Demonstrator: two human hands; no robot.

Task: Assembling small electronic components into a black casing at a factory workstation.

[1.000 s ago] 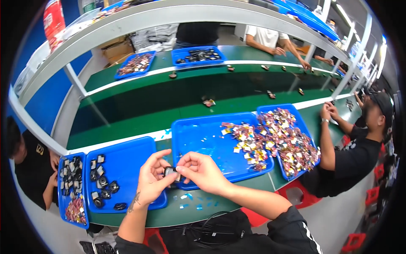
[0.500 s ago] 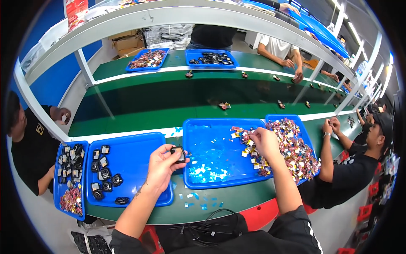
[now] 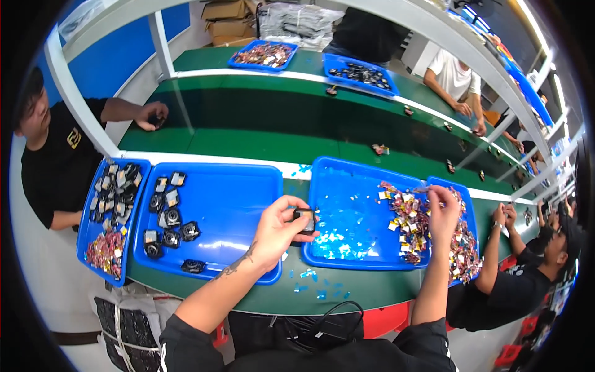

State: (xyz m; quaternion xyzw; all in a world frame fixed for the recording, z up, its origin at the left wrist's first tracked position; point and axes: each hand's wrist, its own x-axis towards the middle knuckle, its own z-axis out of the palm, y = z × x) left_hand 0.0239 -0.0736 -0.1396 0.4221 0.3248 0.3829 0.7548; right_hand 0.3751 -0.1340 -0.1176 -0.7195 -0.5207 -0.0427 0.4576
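Note:
My left hand [image 3: 277, 228] grips a small black square part [image 3: 304, 218] between the two near blue trays. My right hand [image 3: 444, 211] reaches to the right, its fingers down in a heap of small colourful wrapped pieces [image 3: 414, 222] at the right side of the middle blue tray [image 3: 347, 186]. Whether it has picked up a piece I cannot tell. The left blue tray [image 3: 229, 192] holds several black square parts [image 3: 167, 218] along its left side.
Another blue tray [image 3: 93, 230] at far left holds more black parts. A person in black sits at my left, another at my right beside a tray of colourful pieces [image 3: 465, 248]. A green conveyor [image 3: 260, 133] runs beyond, with more trays and workers across. Blue scraps litter the bench edge.
My hands were together over the bench a second ago. Since then my right hand has gone right into the colourful heap, while my left has kept the black part.

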